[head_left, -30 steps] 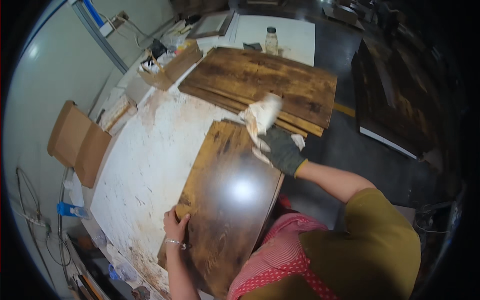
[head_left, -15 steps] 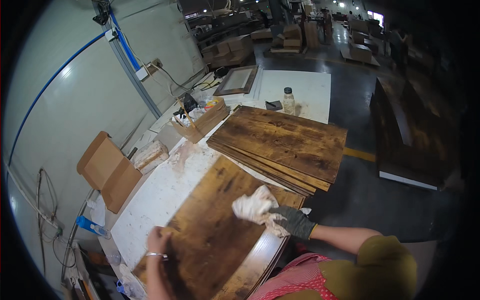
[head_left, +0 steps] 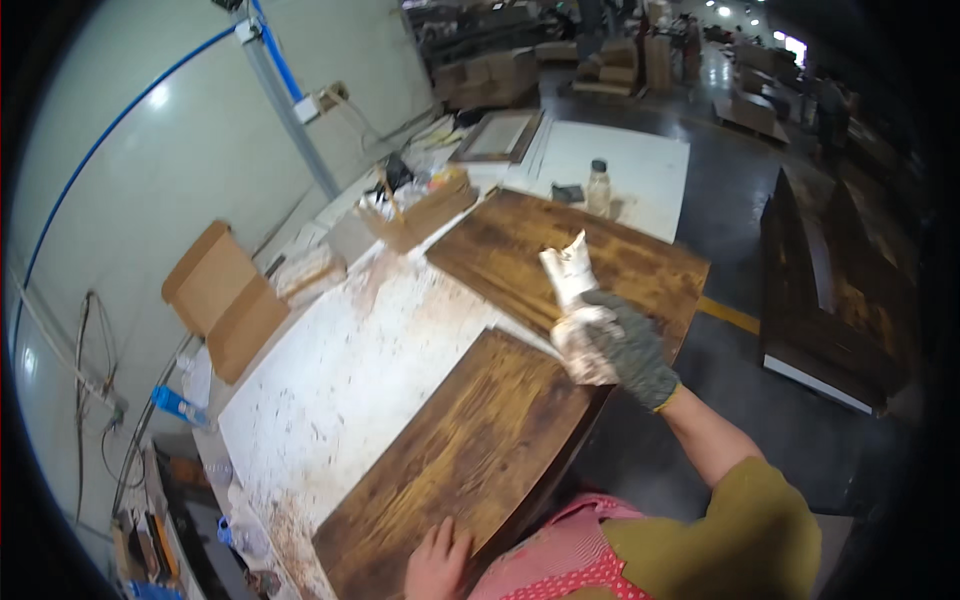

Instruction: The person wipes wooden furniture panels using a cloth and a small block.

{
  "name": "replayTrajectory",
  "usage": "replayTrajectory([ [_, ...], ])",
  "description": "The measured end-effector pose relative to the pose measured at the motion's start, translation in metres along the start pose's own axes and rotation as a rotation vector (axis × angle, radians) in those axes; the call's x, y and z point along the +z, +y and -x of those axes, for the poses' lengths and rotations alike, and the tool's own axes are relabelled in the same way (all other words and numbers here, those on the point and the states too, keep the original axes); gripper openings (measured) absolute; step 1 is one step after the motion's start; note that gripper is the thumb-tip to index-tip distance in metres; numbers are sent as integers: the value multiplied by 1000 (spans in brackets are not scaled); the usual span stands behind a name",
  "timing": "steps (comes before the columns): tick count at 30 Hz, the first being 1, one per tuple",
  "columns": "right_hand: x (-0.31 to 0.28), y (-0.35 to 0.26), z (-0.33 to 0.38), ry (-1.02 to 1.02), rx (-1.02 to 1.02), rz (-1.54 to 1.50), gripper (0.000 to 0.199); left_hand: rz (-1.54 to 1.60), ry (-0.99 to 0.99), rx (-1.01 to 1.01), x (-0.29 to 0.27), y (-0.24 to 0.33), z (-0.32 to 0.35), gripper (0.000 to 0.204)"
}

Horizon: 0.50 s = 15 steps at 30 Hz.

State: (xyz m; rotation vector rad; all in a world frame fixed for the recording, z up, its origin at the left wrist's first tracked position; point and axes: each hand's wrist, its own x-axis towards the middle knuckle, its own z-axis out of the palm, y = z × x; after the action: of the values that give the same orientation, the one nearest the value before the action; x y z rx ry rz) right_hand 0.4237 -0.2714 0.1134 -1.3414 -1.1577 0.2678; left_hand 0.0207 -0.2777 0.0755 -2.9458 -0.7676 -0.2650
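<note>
My right hand (head_left: pixel 637 352), in a dark grey glove, is closed around a crumpled white cloth (head_left: pixel 585 340) with brownish stains. The cloth is between the near wooden board and the board stack beyond it; whether it touches either is unclear. My bare left hand (head_left: pixel 440 562) lies with its fingers stretched out on the near brown-stained wooden board (head_left: pixel 465 425), close to its lower right edge. That board rests on the white worktable (head_left: pixel 330 390). Just past it sits a stack of similar dark wooden boards (head_left: pixel 500 235), partly covered by the cloth and glove.
Toward the back stand a dark-capped bottle (head_left: pixel 598 190), a framed panel (head_left: pixel 500 137) and a cardboard tray of odds and ends (head_left: pixel 425 215). An open cardboard box (head_left: pixel 228 300) is at the left. Large dark wooden pieces (head_left: pixel 830 300) stand on the floor at right.
The cloth in my right hand has left the middle of the near board and moved up and away. My left hand has shifted right. The board lies nearer me, baring more white tabletop.
</note>
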Motion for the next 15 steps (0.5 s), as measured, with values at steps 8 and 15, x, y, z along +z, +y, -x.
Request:
replayTrajectory([
  [8,127,91,8,-713,-158,650,29,193,-178,-223,65,12,14,50],
  [15,304,63,137,-947,-500,-3,36,240,-286,-333,78,-1,29,48],
])
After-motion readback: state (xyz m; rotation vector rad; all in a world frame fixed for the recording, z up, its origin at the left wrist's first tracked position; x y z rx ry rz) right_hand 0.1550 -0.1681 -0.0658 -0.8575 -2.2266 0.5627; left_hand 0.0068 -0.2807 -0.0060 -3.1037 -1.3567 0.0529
